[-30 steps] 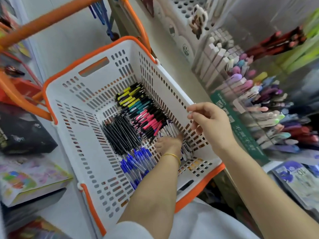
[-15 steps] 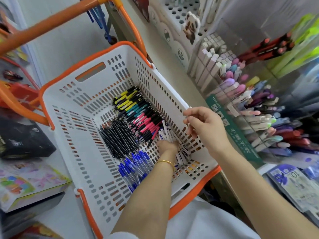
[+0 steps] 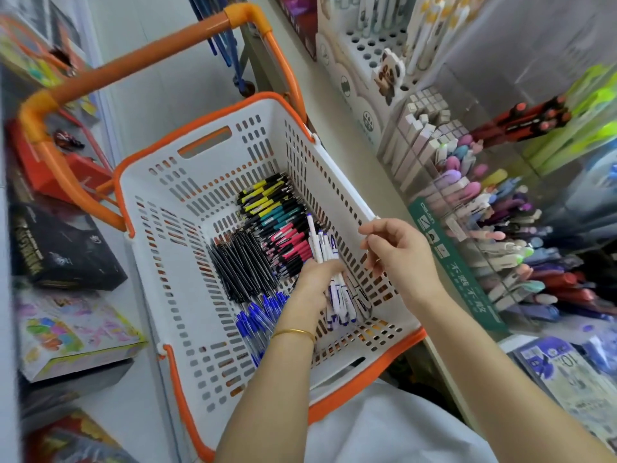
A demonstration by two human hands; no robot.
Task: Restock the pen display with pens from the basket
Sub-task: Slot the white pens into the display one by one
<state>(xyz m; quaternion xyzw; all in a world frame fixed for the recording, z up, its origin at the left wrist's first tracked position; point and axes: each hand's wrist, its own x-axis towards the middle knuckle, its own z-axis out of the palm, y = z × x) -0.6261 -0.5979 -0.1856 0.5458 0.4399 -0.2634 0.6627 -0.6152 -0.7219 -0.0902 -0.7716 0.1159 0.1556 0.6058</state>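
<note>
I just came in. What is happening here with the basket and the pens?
A person is restocking pens. The left hand reaches into the white basket and grips a bunch of white pens. The right hand is at the basket's right rim, fingers curled; whether it holds anything is unclear. The pen display stands to the right of the basket.
</note>
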